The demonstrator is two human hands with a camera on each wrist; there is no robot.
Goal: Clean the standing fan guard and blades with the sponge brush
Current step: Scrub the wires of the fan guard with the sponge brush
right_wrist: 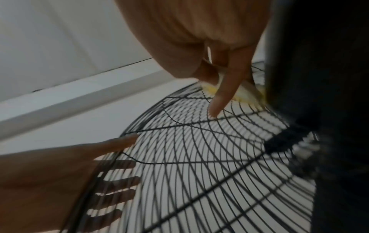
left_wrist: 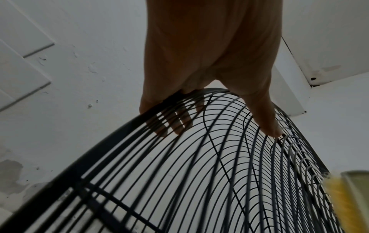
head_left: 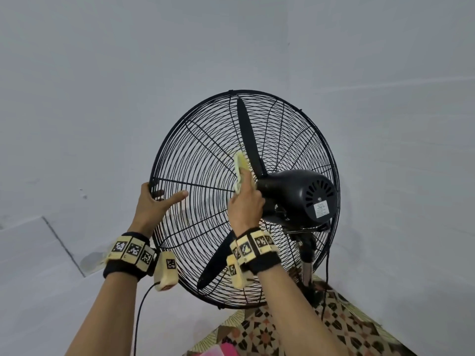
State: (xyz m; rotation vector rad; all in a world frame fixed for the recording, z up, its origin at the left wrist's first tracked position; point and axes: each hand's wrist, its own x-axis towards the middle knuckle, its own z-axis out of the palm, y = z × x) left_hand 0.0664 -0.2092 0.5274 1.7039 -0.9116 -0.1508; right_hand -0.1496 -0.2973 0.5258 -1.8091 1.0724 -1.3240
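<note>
Where the head view takes in the whole fan, the black guard (head_left: pixel 205 160) fills the middle, seen from behind, with the motor (head_left: pixel 298 194) at 3 o'clock of its centre, one blade (head_left: pixel 248 134) running up toward 12 and another (head_left: pixel 218 260) down toward 7. Only this view shows the stand (head_left: pixel 307 263) and cord (head_left: pixel 327 265) at 5 o'clock, a patterned mat (head_left: pixel 334 330) on the floor below, and something pink (head_left: pixel 216 352) at the bottom edge.

The left hand (head_left: pixel 151 201) grips the guard's rim at 9 o'clock. The left wrist view shows what the head view hides: its fingers (left_wrist: pixel 169 124) hooked over the rim and lying behind the wires, thumb (left_wrist: pixel 265 118) stretched across the outside.

The right hand (head_left: pixel 245 204) holds the brush (head_left: pixel 240 173) against the back of the guard just left of the motor, forefinger laid straight along it. From the right wrist the motor blocks the whole 3 o'clock side and the hand covers most of the brush; only a yellow strip (right_wrist: pixel 245 94) shows past the forefinger, touching the wires, and the picture is blurred. The left wrist view catches the brush's yellow edge (left_wrist: pixel 339 193) at 4 o'clock.
</note>
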